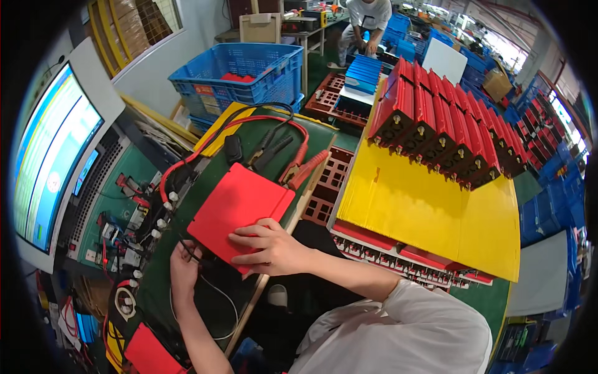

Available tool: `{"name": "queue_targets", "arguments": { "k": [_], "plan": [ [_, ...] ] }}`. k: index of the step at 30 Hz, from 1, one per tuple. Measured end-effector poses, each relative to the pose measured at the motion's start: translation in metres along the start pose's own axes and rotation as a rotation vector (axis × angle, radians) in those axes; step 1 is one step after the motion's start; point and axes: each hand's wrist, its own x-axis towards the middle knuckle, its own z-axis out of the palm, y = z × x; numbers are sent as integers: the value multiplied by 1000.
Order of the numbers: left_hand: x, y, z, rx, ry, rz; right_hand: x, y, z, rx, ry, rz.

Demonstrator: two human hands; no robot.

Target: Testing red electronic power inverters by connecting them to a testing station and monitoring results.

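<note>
A flat red metal box [233,209] lies at an angle on the green bench mat. My right hand [265,249] rests on its top near the right front corner, fingers spread and stretched out. At the box's front left edge, my left hand [185,268] pinches a black cable [192,254]; its end by the box is partly hidden by the fingers. A thin pale cable [232,299] loops on the mat beside my left forearm. Beyond the box lie a red clamp [305,171] and a black clamp [271,151] on thick cables.
On the left stand a lit monitor [56,159] and wired test gear. A blue crate [240,75] with red parts sits behind the bench. To the right, rows of red finned units [436,124] stand on yellow sheeting [417,218]. A person [367,25] is bent over farther back.
</note>
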Motion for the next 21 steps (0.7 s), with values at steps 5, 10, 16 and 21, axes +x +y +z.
{"name": "queue_targets", "arguments": {
  "k": [5, 10, 16, 21],
  "plan": [
    [-1, 7, 11, 47, 1, 46, 0, -2, -3, -63, -18, 48],
    [-1, 8, 9, -120, 9, -97, 2, -3, -3, -62, -20, 53],
    [0, 7, 6, -277, -97, -114, 0, -2, -6, -65, -30, 43],
    [-7, 7, -11, -174, -232, -91, -1, 1, 1, -13, -83, 29]
  ]
}}
